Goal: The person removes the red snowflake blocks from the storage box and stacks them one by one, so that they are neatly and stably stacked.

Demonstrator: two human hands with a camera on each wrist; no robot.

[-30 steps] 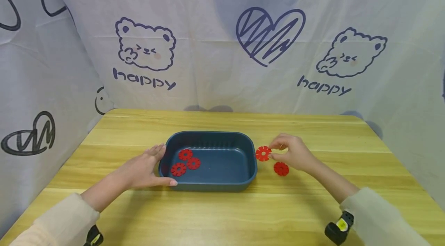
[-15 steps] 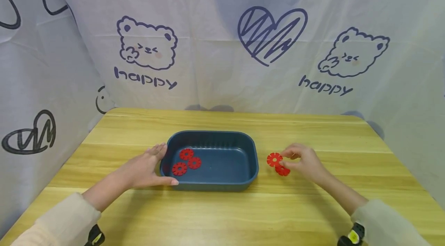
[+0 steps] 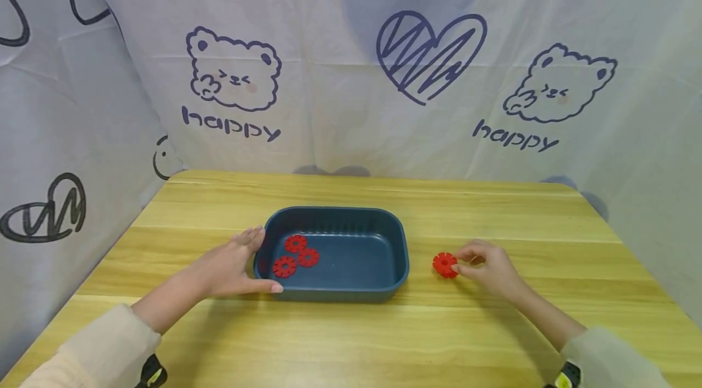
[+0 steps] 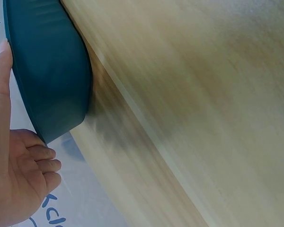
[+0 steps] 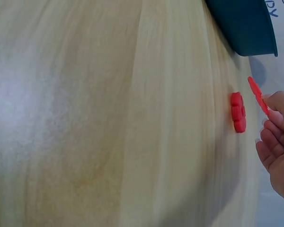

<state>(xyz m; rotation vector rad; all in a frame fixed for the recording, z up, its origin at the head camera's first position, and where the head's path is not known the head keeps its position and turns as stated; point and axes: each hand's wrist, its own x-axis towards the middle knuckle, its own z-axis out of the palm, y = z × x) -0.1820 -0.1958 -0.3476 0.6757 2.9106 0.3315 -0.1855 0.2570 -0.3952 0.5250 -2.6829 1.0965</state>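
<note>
My right hand point(image 3: 490, 269) pinches a red notched plastic disc point(image 5: 255, 92) at its edge between thumb and fingers. Below it, apart from it in the right wrist view, a thicker red piece point(image 5: 238, 112) lies on the table; from the head the two overlap, so the lower one is mostly covered. Toward the left, a dark blue plastic basin point(image 3: 356, 292) contains 3 red notched discs point(image 3: 308, 257) in its left half. My left hand point(image 3: 233, 266) rests against the basin's left end, thumb straight along the front rim and fingers touching the side wall.
The basin stands near the middle of a light wooden table point(image 3: 351, 345). White cloth point(image 3: 329, 89) printed with bears, hearts and lettering hangs behind the table and along its sides. A dark strap with a yellow patch point(image 3: 565, 379) shows at the right sleeve.
My right hand has moved right and slightly nearer, away from the basin, bringing the pinched disc over the red piece on the table. The left hand keeps its place on the basin.
</note>
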